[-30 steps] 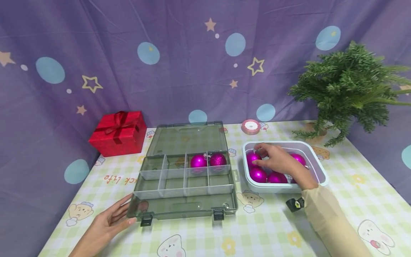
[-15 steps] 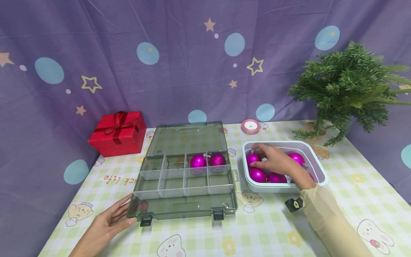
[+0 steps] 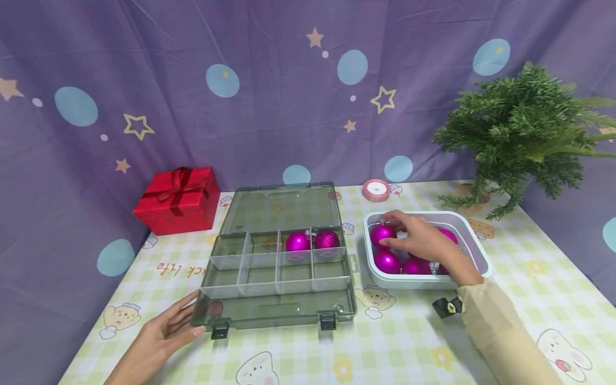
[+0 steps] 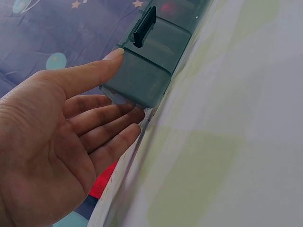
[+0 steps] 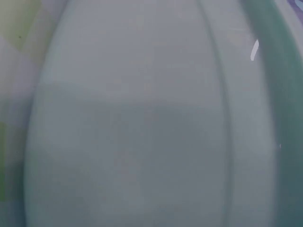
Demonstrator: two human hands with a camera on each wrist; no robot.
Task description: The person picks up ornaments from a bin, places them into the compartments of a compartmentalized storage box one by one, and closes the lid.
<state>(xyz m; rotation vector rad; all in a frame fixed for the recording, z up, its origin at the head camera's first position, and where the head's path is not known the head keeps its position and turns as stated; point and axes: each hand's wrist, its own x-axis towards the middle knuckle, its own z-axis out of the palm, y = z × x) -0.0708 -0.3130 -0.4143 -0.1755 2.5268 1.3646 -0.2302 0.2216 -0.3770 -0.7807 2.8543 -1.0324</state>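
Observation:
In the head view, my right hand (image 3: 421, 243) reaches into a pale blue plastic tub (image 3: 409, 282), thumb and fingers pinching a shiny magenta Christmas ball (image 3: 382, 236) at its left end. Several more magenta balls (image 3: 387, 262) lie around it. The right wrist view shows only the tub's wall (image 5: 132, 118), very close; the hand is out of that frame. A smoky grey divided plastic box (image 3: 269, 307) stands with its lid laid back. Two magenta balls (image 3: 298, 243) occupy its back-row compartments on the right. My left hand (image 3: 163, 331), fingers extended, rests at the box's near-left corner (image 4: 142, 85).
A red gift box (image 3: 178, 200) with a bow stands at the back left. Behind the tub lies a pink ribbon spool (image 3: 376, 190). A small artificial fir tree (image 3: 520, 128) leans over the back right. Below my right wrist is a small black object (image 3: 446, 307).
My right hand has shifted slightly right, and the pinched Christmas ball has risen a little and moved slightly right in the tub. My left hand and the divided box stay put.

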